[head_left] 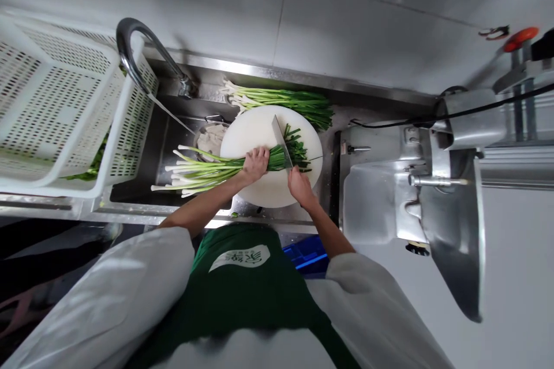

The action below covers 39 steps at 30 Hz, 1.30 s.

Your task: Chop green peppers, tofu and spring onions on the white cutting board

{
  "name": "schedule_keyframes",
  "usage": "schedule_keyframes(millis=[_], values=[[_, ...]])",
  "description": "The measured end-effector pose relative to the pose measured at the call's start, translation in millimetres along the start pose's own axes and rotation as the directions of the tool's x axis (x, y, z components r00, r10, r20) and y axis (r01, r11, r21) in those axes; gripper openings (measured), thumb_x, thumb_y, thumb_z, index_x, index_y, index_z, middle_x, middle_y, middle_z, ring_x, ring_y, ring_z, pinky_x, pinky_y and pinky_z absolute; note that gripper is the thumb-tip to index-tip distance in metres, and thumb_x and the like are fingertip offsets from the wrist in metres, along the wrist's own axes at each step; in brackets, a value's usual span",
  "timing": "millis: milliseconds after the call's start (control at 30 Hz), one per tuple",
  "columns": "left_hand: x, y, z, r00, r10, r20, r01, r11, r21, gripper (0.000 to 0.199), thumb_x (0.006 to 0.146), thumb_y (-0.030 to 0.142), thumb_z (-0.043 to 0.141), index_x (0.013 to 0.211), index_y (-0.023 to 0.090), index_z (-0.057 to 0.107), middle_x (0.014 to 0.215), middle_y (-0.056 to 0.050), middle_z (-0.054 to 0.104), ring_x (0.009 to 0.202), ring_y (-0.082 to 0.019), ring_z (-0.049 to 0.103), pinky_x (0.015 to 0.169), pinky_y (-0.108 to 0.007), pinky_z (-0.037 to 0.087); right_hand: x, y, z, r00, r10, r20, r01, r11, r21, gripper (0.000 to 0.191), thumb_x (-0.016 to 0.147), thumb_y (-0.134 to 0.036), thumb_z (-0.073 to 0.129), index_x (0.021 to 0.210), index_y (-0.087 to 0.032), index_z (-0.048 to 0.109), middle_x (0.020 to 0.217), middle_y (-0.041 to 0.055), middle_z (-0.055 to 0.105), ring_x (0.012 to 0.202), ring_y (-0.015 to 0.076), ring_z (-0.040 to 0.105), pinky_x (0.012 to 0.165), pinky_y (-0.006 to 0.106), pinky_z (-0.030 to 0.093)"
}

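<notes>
A round white cutting board [269,196] lies on the steel counter beside the sink. Across it stretches a bunch of green onions [208,172], white ends hanging over the sink to the left. My left hand [256,162] is closed over the bunch, pressing it to the board. In my right hand [300,185] is the handle of a cleaver [281,140], its broad blade standing across the greens just right of my left hand. Cut green pieces [295,139] are heaped on the blade's right side. Behind the board rests another bunch of green onions [285,99].
White plastic baskets [123,144] stand at the left over the sink [162,127]. A curved faucet [130,52] runs water towards a pot [210,137] in the sink. A metal slicing machine [411,173] sits close on the right. A blue crate [307,253] is below the counter.
</notes>
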<state>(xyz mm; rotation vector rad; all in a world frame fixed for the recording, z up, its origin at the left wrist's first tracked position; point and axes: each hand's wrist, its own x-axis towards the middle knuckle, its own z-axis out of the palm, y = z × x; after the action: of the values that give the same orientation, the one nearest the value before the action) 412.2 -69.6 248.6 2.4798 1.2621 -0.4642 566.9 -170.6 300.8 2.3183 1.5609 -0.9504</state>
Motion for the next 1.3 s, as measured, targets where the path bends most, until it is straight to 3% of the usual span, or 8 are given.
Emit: schedule_keyframes(millis=[133,267,367,500,667,867,1100,1300], values=[[1,2,-2.8,1.0,-0.026,0.002,0.026,0.999,-0.021,0.067,0.087,0.026,0.076,0.147,0.011,0.05,0.144,-0.024,0.053,0.129,-0.041,0.049,0.102,-0.05,0.046,23,6,-4,0.999,-0.03,-0.042,0.03,0.999,0.012,0.033,0.115,-0.028,0.032,0.13,-0.01,0.055,0.118,0.0197,0.074,0.112,0.0273,0.072,0.093,0.03,0.048],[13,6,-11.6,0.998,-0.058,0.009,0.059,0.996,-0.065,0.073,0.085,0.031,0.079,0.149,0.012,0.049,0.145,-0.024,0.053,0.13,-0.04,0.051,0.103,-0.049,0.047,6,24,-21,0.992,-0.009,-0.129,0.006,1.0,-0.026,0.033,0.115,-0.03,0.032,0.125,-0.012,0.058,0.112,0.0176,0.076,0.106,0.0278,0.073,0.087,0.029,0.047],[18,3,-16.5,0.999,-0.044,-0.006,0.044,0.996,-0.081,0.106,0.079,0.05,0.085,0.162,0.009,0.033,0.155,-0.027,0.045,0.141,-0.044,0.044,0.115,-0.051,0.039,-23,29,-33,0.983,0.01,-0.183,-0.023,0.998,-0.066,0.035,0.115,-0.03,0.03,0.127,-0.01,0.056,0.103,0.0172,0.077,0.094,0.0259,0.075,0.078,0.027,0.046],[3,-6,-13.4,0.994,-0.106,0.009,0.106,0.994,-0.031,0.145,0.068,0.07,0.087,0.169,0.001,0.009,0.164,-0.034,0.03,0.152,-0.052,0.026,0.125,-0.061,0.019,-59,23,-34,0.994,-0.019,-0.111,0.006,0.993,-0.121,0.035,0.115,-0.03,0.03,0.125,-0.01,0.057,0.095,0.0162,0.077,0.087,0.0248,0.075,0.072,0.026,0.043],[-15,-3,-3.5,0.983,-0.178,-0.036,0.177,0.984,-0.014,0.108,0.085,0.053,0.078,0.165,0.001,0.026,0.148,-0.029,0.05,0.132,-0.042,0.048,0.115,-0.057,0.034,-71,15,-21,0.999,0.003,0.051,0.005,0.988,-0.151,0.035,0.114,-0.03,0.03,0.127,-0.012,0.057,0.099,0.0168,0.078,0.093,0.0273,0.077,0.078,0.029,0.048],[-11,-3,4.3,0.995,-0.083,-0.059,0.085,0.996,0.018,0.08,0.093,0.039,0.069,0.158,0.002,0.04,0.147,-0.029,0.049,0.13,-0.042,0.047,0.108,-0.054,0.037,-38,6,-5,0.997,-0.014,0.077,0.026,0.987,-0.157,0.041,0.114,-0.026,0.026,0.141,-0.009,0.053,0.107,0.0207,0.076,0.105,0.0306,0.076,0.09,0.035,0.051],[-8,-8,10.0,0.994,-0.047,-0.094,0.047,0.999,-0.002,0.073,0.093,0.033,0.068,0.153,-0.001,0.045,0.144,-0.028,0.054,0.129,-0.04,0.051,0.106,-0.048,0.042,31,-9,3,0.995,-0.093,-0.024,0.091,0.993,-0.078,0.036,0.114,-0.025,0.031,0.135,-0.007,0.053,0.114,0.0217,0.075,0.109,0.0307,0.075,0.092,0.034,0.052],[-21,-21,13.7,0.981,-0.113,-0.157,0.102,0.992,-0.08,0.111,0.085,0.055,0.076,0.166,-0.001,0.025,0.16,-0.033,0.039,0.146,-0.046,0.041,0.121,-0.052,0.03,37,3,2,0.993,-0.101,-0.059,0.098,0.994,-0.051,0.032,0.115,-0.03,0.034,0.131,-0.011,0.054,0.115,0.0211,0.075,0.111,0.0289,0.074,0.092,0.032,0.051]])
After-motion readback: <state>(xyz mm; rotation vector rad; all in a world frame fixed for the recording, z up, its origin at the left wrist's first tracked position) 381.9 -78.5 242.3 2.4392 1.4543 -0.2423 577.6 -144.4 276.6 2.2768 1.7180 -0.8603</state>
